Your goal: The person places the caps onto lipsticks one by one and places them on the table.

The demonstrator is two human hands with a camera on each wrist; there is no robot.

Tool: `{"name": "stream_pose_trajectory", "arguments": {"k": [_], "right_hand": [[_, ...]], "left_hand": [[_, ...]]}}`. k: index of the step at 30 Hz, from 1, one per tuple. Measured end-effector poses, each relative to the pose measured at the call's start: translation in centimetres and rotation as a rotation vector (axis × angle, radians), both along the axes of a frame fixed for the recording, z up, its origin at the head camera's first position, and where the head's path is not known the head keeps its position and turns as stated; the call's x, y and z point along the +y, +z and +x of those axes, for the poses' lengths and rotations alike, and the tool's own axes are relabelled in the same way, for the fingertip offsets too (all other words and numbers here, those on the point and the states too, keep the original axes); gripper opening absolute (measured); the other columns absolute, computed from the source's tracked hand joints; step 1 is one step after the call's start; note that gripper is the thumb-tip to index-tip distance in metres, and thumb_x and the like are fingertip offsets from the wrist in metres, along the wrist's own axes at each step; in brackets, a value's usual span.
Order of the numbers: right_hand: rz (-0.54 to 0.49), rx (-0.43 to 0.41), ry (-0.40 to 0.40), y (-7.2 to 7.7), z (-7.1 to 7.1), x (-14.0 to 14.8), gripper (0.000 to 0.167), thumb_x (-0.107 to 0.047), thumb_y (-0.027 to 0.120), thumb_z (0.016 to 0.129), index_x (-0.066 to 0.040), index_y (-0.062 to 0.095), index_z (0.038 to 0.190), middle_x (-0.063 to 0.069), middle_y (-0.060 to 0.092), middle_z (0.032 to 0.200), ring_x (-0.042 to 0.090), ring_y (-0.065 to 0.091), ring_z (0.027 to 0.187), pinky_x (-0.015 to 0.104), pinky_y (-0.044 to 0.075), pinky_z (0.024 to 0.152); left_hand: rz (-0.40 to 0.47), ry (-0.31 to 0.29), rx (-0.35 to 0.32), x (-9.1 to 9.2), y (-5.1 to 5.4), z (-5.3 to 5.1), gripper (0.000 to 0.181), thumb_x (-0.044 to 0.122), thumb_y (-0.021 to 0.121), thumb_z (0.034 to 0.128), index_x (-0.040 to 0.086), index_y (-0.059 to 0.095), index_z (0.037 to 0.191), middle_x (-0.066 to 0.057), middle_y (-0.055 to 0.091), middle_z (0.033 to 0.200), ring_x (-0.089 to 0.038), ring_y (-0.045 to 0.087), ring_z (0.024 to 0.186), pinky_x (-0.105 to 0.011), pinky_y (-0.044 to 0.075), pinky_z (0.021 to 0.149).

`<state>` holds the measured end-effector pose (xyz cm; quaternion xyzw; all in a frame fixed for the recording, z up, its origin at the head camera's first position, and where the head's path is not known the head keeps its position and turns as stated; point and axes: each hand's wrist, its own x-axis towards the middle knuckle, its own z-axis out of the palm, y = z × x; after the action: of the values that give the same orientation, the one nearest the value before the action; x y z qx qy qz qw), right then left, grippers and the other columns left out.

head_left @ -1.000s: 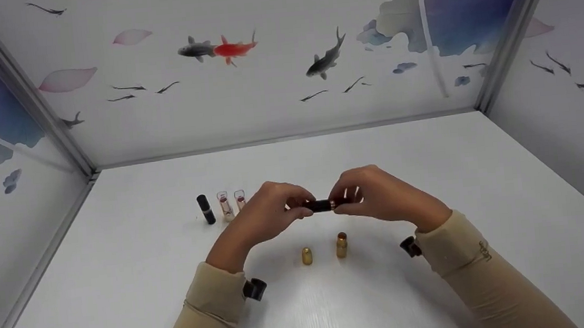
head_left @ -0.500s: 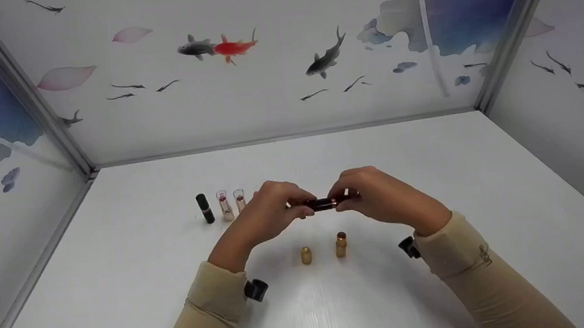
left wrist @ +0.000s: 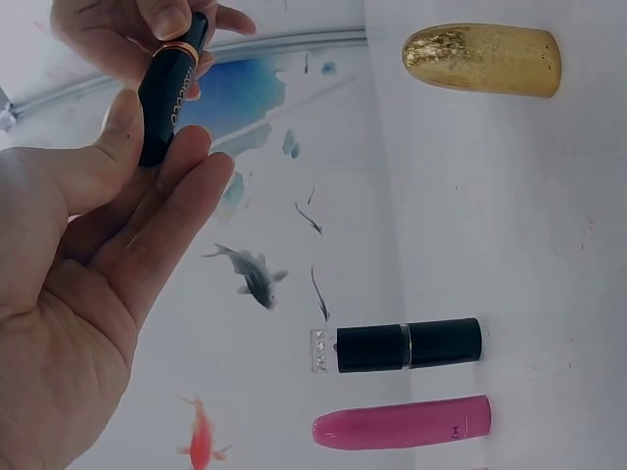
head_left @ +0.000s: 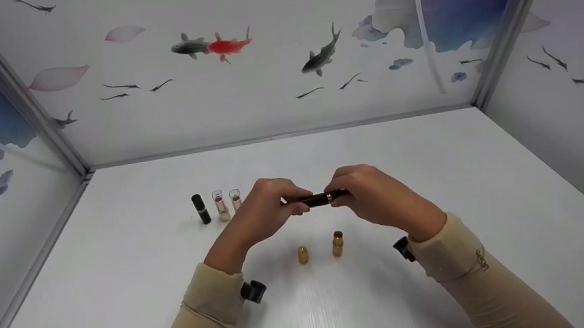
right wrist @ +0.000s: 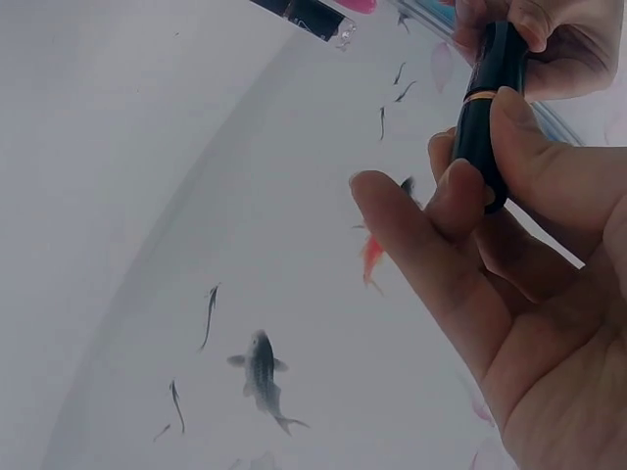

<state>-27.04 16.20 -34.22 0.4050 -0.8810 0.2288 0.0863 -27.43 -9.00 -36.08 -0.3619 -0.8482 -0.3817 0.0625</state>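
Observation:
Both hands hold a black lipstick tube point(head_left: 318, 200) with a thin gold band, level above the table. In the head view, my left hand point(head_left: 262, 211) pinches its left end between thumb and fingers. The right hand point(head_left: 377, 196) grips the other end, beyond the band. Pale lettering marks the tube point(left wrist: 168, 103) in the left wrist view. The right wrist view has my right thumb and fingers around the lower part of the tube point(right wrist: 480, 127). On the table below the hands, a gold cap point(head_left: 303, 255) stands beside an open-topped gold lipstick tube point(head_left: 337, 244).
A black lipstick point(head_left: 201, 209) and two clear-capped lipsticks point(head_left: 220, 206) stand left of my left hand, which partly covers one. A pink tube point(left wrist: 402, 423) shows in the left wrist view. Walls printed with fish point(head_left: 229, 46) enclose the white table point(head_left: 124, 305).
Both hands stay on the lipstick tube, which has tilted slightly, right end higher. The right fingers have drawn closer together around their end. The head view has shifted a little.

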Motion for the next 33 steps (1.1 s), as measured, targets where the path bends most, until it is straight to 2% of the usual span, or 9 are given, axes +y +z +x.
{"name": "stream_pose_trajectory", "arguments": {"k": [5,11,18,23,29,33], "right_hand": [[-0.002,0.033,-0.004,0.2,0.2,-0.1,0.015,0.006,0.079,0.092,-0.002,0.080,0.105,0.004,0.072,0.097,0.017,0.070,0.086,0.032,0.060,0.074],[-0.002,0.030,-0.004,0.2,0.3,-0.2,0.015,0.004,0.079,0.093,-0.002,0.080,0.107,0.005,0.072,0.097,0.017,0.070,0.086,0.031,0.060,0.074],[-0.014,-0.072,-0.018,0.4,0.1,-0.1,0.019,-0.004,0.081,0.095,-0.002,0.080,0.114,0.003,0.069,0.097,0.014,0.065,0.084,0.030,0.059,0.072],[-0.007,-0.168,-0.048,0.2,0.0,-0.3,0.011,-0.010,0.077,0.100,-0.005,0.079,0.109,0.000,0.071,0.095,0.011,0.062,0.077,0.029,0.056,0.067],[-0.026,-0.252,-0.102,0.1,-0.3,-0.2,0.010,-0.010,0.071,0.104,-0.004,0.076,0.110,0.001,0.070,0.090,0.012,0.060,0.069,0.031,0.055,0.064],[-0.055,-0.334,-0.112,0.2,-0.3,-0.1,0.013,-0.014,0.066,0.108,-0.004,0.075,0.110,0.000,0.068,0.086,0.013,0.063,0.067,0.032,0.056,0.064]], "left_hand": [[0.031,-0.001,-0.005,0.0,0.0,-0.1,0.020,0.005,0.081,0.0933,0.004,0.083,0.113,-0.003,0.078,0.096,-0.011,0.070,0.082,-0.028,0.059,0.072],[0.042,-0.006,-0.047,-0.3,0.1,-0.2,0.019,0.003,0.081,0.0939,0.005,0.083,0.113,-0.001,0.077,0.096,-0.010,0.071,0.082,-0.030,0.058,0.072],[-0.035,0.011,-0.075,-0.6,0.3,-0.3,0.020,0.005,0.078,0.0964,0.008,0.081,0.116,0.001,0.077,0.103,-0.010,0.070,0.090,-0.032,0.058,0.080],[-0.031,0.044,-0.075,-0.8,0.2,-0.1,0.019,0.004,0.077,0.0976,0.007,0.081,0.116,-0.001,0.077,0.103,-0.011,0.070,0.090,-0.034,0.058,0.079],[-0.059,0.070,-0.026,0.0,0.0,0.2,0.016,0.012,0.074,0.1024,0.009,0.080,0.116,0.001,0.074,0.103,-0.010,0.068,0.089,-0.031,0.060,0.079],[-0.086,0.091,0.088,0.5,0.0,0.4,0.017,0.018,0.074,0.1031,0.008,0.079,0.116,0.000,0.070,0.099,-0.011,0.065,0.086,-0.028,0.058,0.076]]}}
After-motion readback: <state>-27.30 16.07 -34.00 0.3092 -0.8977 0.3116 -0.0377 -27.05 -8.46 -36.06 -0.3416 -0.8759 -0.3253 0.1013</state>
